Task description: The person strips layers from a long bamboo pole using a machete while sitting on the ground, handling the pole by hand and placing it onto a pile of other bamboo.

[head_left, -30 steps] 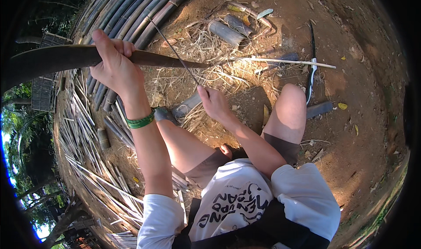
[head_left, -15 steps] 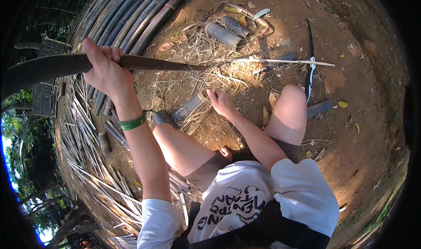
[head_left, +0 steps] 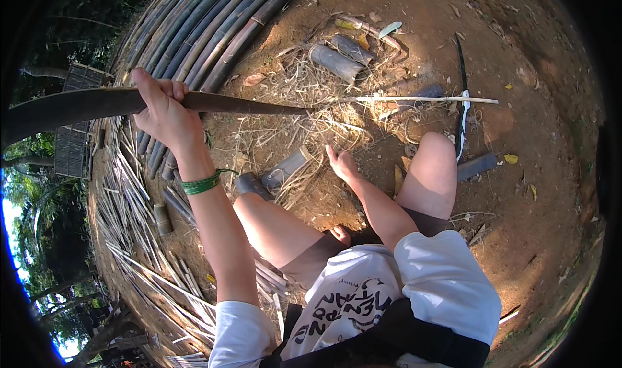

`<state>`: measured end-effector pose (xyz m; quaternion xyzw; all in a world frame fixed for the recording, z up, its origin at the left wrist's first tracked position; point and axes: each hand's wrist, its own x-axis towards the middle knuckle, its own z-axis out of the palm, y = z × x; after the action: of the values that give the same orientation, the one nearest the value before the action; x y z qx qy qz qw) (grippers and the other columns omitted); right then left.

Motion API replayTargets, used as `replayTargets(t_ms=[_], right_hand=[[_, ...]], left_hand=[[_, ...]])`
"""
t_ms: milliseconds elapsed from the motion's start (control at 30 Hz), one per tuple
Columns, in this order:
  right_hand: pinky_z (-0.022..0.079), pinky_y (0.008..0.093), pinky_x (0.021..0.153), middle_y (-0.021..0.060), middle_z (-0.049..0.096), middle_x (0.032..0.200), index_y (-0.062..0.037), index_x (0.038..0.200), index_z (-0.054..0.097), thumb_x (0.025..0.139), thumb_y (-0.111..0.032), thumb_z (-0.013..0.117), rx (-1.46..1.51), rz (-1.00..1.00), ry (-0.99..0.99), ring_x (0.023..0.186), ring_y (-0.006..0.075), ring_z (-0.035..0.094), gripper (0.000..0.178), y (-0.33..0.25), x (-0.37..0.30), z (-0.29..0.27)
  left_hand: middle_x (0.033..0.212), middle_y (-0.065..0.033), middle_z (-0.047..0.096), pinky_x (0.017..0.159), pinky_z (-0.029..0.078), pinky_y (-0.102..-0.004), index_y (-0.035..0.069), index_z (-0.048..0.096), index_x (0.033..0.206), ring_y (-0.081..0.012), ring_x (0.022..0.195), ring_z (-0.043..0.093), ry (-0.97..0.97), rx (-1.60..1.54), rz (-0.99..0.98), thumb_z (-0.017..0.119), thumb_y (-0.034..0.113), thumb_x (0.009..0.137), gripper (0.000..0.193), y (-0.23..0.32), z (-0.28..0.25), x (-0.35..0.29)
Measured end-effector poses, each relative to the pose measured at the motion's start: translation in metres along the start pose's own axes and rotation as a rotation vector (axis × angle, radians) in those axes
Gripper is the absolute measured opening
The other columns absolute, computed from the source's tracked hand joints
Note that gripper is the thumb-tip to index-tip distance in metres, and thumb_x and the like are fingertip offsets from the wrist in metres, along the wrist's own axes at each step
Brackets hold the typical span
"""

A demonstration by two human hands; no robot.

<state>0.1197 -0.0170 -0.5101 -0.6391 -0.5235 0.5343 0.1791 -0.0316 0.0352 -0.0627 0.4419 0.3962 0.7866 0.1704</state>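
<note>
1. The long dark strip lies sideways, from the left edge to the middle.
2. The left hand is nearer. It grips the strip, thumb forward, arm stretched out.
3. The right hand is closer to the body, apart from the strip's thin tip. Its fingers curl; I can't tell if they hold anything.

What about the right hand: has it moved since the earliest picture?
Yes. The right hand has moved to the right, away from the pale-ended short bamboo tube lying on the ground.
</note>
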Motion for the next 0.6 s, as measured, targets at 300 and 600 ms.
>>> replayTargets(t_ms=[300,600], right_hand=[[0.049,0.0511,0.075,0.0317,0.067,0.088,0.0125,0.089,0.066,0.089,-0.079,0.034,-0.092,0.033,-0.021,0.086,0.0418,0.067,0.097,-0.011,0.001,-0.021],[0.050,0.0510,0.079,0.0317,0.067,0.085,0.0120,0.087,0.068,0.091,-0.078,0.026,-0.020,0.039,-0.009,0.085,0.0444,0.067,0.100,-0.008,-0.001,-0.003]], left_hand=[[0.056,0.0014,0.040,0.051,0.039,-0.0268,0.011,0.043,0.068,-0.0089,0.050,0.042,-0.029,0.001,-0.007,0.065,0.035,0.097,0.043,-0.001,-0.013,-0.006],[0.057,0.0031,0.036,0.053,0.038,-0.0279,0.012,0.044,0.071,-0.0088,0.050,0.036,-0.048,-0.024,-0.032,0.062,0.032,0.099,0.039,0.000,-0.014,-0.003]])
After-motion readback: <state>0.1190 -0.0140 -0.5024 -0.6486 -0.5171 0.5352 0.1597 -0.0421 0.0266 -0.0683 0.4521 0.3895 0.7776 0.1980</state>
